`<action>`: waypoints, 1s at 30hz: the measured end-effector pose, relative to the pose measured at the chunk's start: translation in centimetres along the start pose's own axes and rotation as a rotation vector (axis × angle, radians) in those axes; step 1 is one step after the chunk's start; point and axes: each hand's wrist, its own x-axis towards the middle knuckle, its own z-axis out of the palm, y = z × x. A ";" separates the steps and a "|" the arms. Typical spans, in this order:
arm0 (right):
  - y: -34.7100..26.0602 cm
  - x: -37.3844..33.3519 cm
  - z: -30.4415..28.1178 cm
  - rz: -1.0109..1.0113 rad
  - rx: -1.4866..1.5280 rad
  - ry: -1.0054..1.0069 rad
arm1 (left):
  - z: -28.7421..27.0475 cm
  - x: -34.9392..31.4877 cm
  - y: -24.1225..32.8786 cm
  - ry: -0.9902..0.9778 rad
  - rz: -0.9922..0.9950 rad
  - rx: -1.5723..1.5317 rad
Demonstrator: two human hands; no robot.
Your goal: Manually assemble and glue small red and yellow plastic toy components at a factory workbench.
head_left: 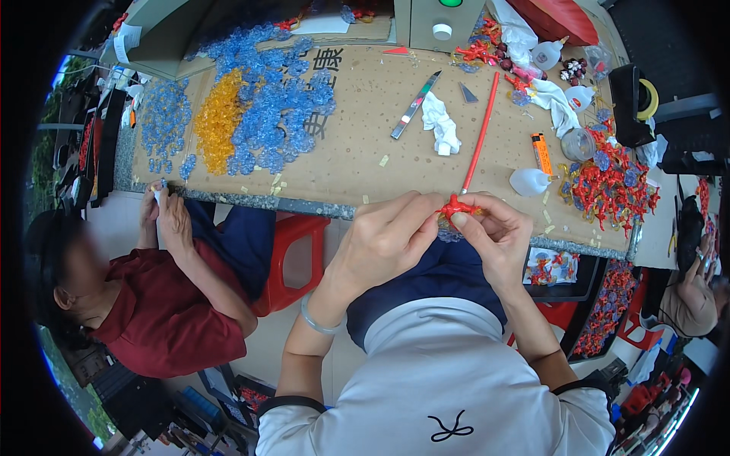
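At the table's front edge, a small glossy red plastic figure point(456, 205) is pinched between my two hands. My left hand point(388, 234) grips its left side with thumb and fingers closed. From the right, my right hand point(496, 228) holds it, the thumb lying against its front. Some clear bluish bits point(449, 235) show just below the figure, partly hidden by my fingers. Beyond my hands, a long thin red stick point(484, 125) with a pale lower end lies on the cardboard, its near end close to the figure.
Blue translucent pieces point(266, 129) and yellow ones point(215, 121) spread over the cardboard point(357, 99) at left. A cutter knife point(416, 105), crumpled tissue point(439, 125), white squeeze bottle point(531, 181) and heaped red figures point(612, 182) lie around. A co-worker point(175, 304) sits at left.
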 end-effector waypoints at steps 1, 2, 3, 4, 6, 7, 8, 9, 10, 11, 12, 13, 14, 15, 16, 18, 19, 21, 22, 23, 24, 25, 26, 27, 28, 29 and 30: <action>0.1 0.0 0.0 -0.002 0.002 -0.002 | 0.1 -0.1 0.0 0.001 -0.003 -0.001; 0.2 0.0 -0.1 -0.004 0.004 -0.003 | 0.1 -0.2 0.0 -0.002 -0.007 0.003; 0.3 0.0 -0.1 -0.007 0.006 -0.005 | 0.1 -0.3 -0.1 -0.005 -0.011 0.007; 0.3 0.1 -0.2 -0.003 0.006 -0.015 | 0.1 -0.5 -0.1 -0.008 -0.016 0.011; 0.4 0.2 -0.3 0.004 0.006 -0.034 | 0.3 -0.6 -0.2 0.012 -0.025 0.011; 0.4 0.2 -0.3 0.003 0.008 -0.043 | 0.3 -0.7 -0.3 0.023 -0.030 0.012; 0.4 0.3 -0.4 0.002 0.010 -0.052 | 0.5 -0.9 -0.4 0.038 -0.017 0.013; 0.4 0.4 -0.4 0.002 0.013 -0.061 | 0.8 -1.2 -0.7 0.053 -0.004 0.014; 0.5 0.4 -0.4 0.003 0.027 -0.052 | 1.1 -1.3 -0.9 0.070 0.010 0.014; 0.6 0.4 -0.5 0.005 0.042 -0.043 | 1.5 -1.6 -0.7 0.119 -0.122 -0.069; 0.7 0.4 -0.5 0.006 0.056 -0.034 | 2.0 -2.1 -0.1 0.167 -0.253 -0.153; 0.8 0.3 -0.5 0.003 0.075 0.000 | 2.6 -2.4 0.5 0.216 -0.384 -0.237; 1.0 0.2 -0.3 0.000 0.094 0.034 | 3.2 -2.3 0.9 0.252 -0.454 -0.400; 1.2 0.2 -0.1 -0.002 0.112 0.068 | 3.8 -2.2 1.2 0.288 -0.523 -0.564; 1.5 0.2 0.1 -0.036 0.110 0.082 | 4.3 -2.2 1.4 0.320 -0.592 -0.731; 2.0 0.5 0.5 -0.103 0.106 0.110 | 4.9 -2.8 1.2 0.270 -0.704 -1.004; 2.3 0.4 0.7 -0.122 0.106 0.111 | 5.1 -3.1 1.2 0.244 -0.763 -1.137; 2.7 0.2 0.8 -0.160 0.107 0.113 | 5.3 -2.9 1.5 0.252 -0.744 -1.103; 2.6 0.1 1.0 -0.140 0.106 0.121 | 5.3 -2.8 1.5 0.257 -0.734 -1.082; 2.4 0.0 1.3 -0.119 0.105 0.129 | 5.3 -2.8 1.4 0.259 -0.725 -1.083; 2.3 -0.1 1.4 -0.099 0.103 0.137 | 5.3 -2.8 1.4 0.262 -0.716 -1.083; 2.3 -0.2 1.4 -0.113 0.061 0.125 | 5.3 -2.7 1.3 0.262 -0.706 -1.084; 2.3 -0.2 1.3 -0.126 0.019 0.113 | 5.1 -2.7 1.3 0.267 -0.716 -1.082; 2.3 -0.2 1.1 -0.140 -0.023 0.102 | 4.9 -2.7 1.2 0.272 -0.725 -1.080; 2.3 -0.1 0.9 -0.172 -0.078 0.073 | 4.8 -2.7 1.2 0.278 -0.736 -1.080; 2.4 0.0 0.6 -0.204 -0.133 0.044 | 4.8 -2.8 1.1 0.286 -0.744 -1.079; 2.4 0.0 0.2 -0.236 -0.188 0.014 | 4.8 -2.9 1.0 0.294 -0.753 -1.078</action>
